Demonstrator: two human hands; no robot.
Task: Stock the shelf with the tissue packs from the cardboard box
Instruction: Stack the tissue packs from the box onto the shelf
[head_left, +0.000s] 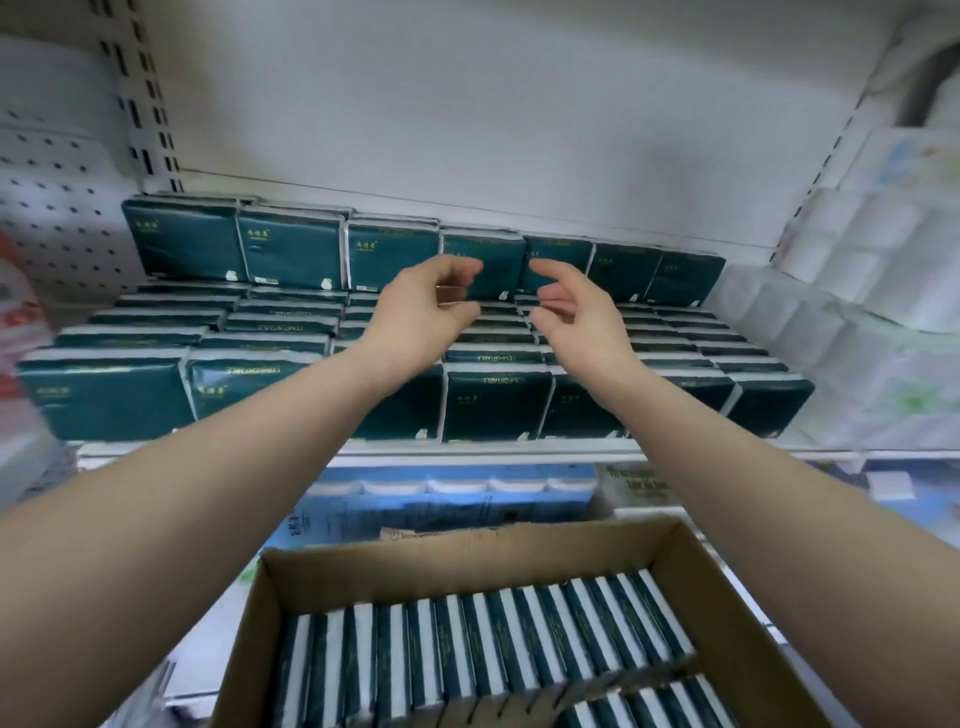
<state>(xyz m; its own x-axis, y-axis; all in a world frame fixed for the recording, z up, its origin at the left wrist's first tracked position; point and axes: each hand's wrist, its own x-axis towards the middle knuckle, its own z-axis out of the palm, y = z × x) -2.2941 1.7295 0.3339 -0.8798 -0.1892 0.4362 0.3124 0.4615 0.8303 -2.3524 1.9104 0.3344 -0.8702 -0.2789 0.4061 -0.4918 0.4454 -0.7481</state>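
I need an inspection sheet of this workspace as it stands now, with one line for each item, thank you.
Surface: white shelf, almost covered by rows of packs.
Job's things: dark green tissue packs on the shelf, the back row facing forward; cardboard box below, open, with spare packs standing on edge inside.
Clutter: nothing seen.
Grippers: left hand and right hand both over the shelf, fingers loosely curved, holding nothing.
Cables: nothing seen.
Surroundings: pegboard at left, white paper rolls at right, blue packs on the level below.
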